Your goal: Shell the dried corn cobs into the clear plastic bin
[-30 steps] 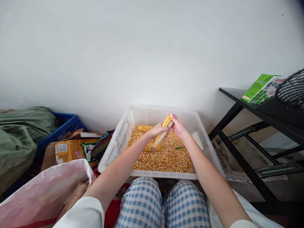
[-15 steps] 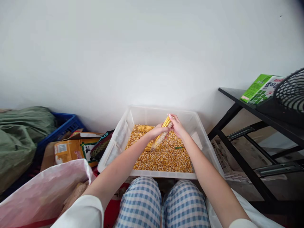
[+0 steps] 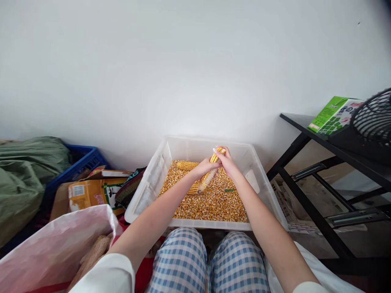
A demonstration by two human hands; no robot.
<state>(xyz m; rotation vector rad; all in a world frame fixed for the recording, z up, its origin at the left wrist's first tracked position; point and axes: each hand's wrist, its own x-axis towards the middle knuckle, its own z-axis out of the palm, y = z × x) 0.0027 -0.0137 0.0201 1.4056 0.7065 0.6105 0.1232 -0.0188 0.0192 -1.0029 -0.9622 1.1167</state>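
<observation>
Both hands grip one corn cob [image 3: 209,179], held slanted above a translucent plastic bin [image 3: 210,224]. Part of the cob is bare and pale, while yellow kernels still cover its upper end. My left hand [image 3: 205,167] wraps around its middle, and my right hand [image 3: 225,159] closes on the upper end with the thumb pressed on the kernels. Loose corn kernels [image 3: 210,208] cover the bin's floor. Two more yellow cobs lie among them: one corn cob [image 3: 187,165] towards the back, another corn cob [image 3: 193,189] partly hidden behind my left forearm.
A small green strip [image 3: 229,190] lies on the kernels. To the right stands a black shelf [image 3: 305,122] bearing a green box [image 3: 331,116] and a fan [image 3: 374,116]. At left are a white-pink sack [image 3: 70,232], a blue crate [image 3: 87,158] and an orange package [image 3: 88,193].
The held cob has shifted slightly up and right and turned a little in my hands. My right thumb sits differently on its upper end. The bin's contents look the same.
</observation>
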